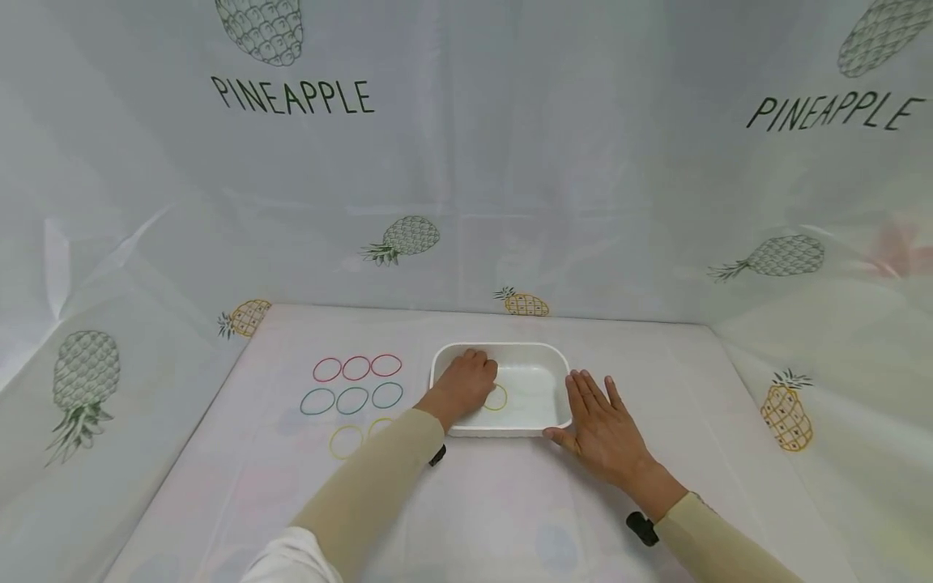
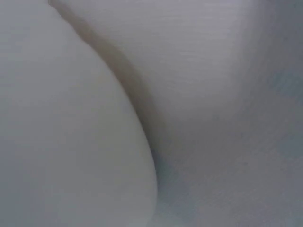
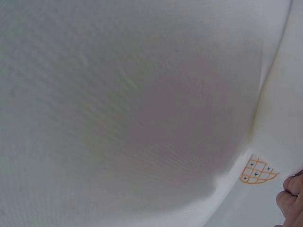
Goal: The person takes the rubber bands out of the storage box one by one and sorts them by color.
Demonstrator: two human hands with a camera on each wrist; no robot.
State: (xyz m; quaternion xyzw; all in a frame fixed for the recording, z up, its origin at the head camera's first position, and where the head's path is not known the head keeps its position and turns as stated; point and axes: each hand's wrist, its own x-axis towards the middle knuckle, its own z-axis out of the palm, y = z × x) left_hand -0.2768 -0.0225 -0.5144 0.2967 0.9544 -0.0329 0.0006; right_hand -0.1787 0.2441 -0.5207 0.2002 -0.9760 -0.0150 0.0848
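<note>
My left hand (image 1: 466, 384) reaches into the left part of a white tray (image 1: 510, 431), its fingers bent downward. A thin yellow ring (image 1: 496, 397) lies in the tray right beside that hand, and its left edge meets or passes under it. The thumb and fingertips are hidden, so a grip on the ring cannot be made out. My right hand (image 1: 601, 429) rests against the tray's right side with straight fingers, its thumb at the front right corner. In the right wrist view, part of a hand (image 3: 293, 198) shows at the edge. Only blurred pale surfaces fill the left wrist view.
Left of the tray lie three red rings (image 1: 356, 368) in a row, three green rings (image 1: 352, 400) below them, and yellow rings (image 1: 346, 442) partly covered by my left sleeve (image 1: 379, 486). A pineapple-printed white sheet (image 1: 547, 202) stands behind and around the table (image 1: 641, 348).
</note>
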